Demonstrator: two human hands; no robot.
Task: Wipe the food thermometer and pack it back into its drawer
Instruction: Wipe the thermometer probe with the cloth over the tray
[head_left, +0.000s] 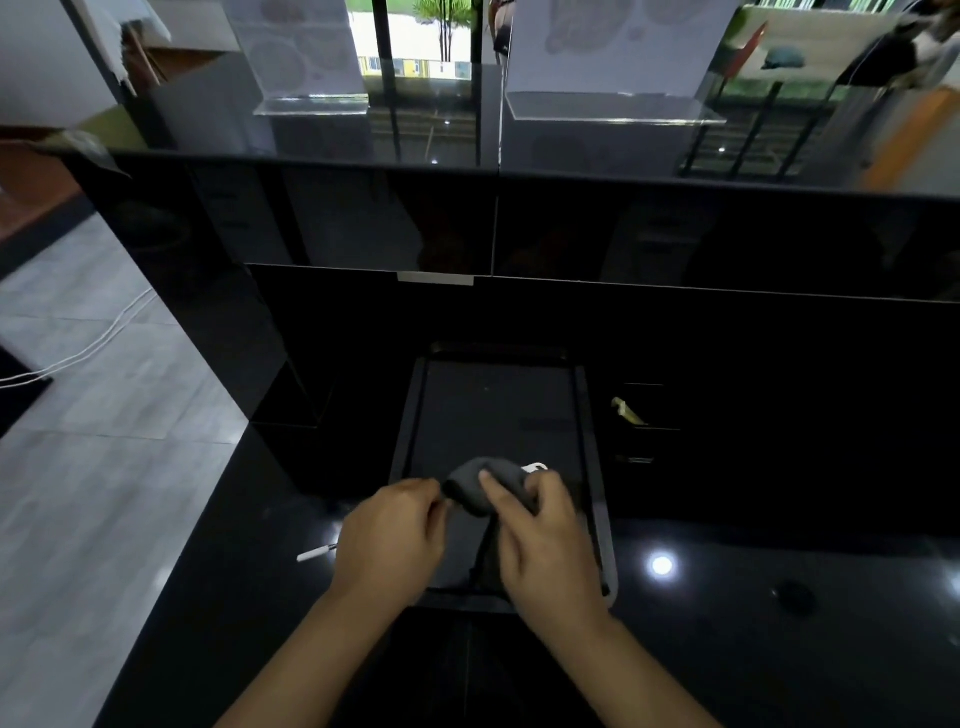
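Note:
Both hands are over an open dark drawer (592, 447) set in a glossy black counter. My right hand (545, 540) grips a dark grey cloth (483, 483) bunched around the food thermometer. Only a small white end of the food thermometer (536, 467) pokes out past the cloth at the upper right. The rest is hidden by cloth and fingers. My left hand (395, 540) is pinched closed at the cloth's left end, apparently on the thermometer's thin end. A strip of cloth hangs down between the two hands.
A thin white stick (316, 554) lies on the black counter (779, 597) just left of my left hand. A yellowish handle (627, 411) sits on the cabinet front right of the drawer. A tall black partition (467, 223) rises behind. Grey floor (104, 467) lies left.

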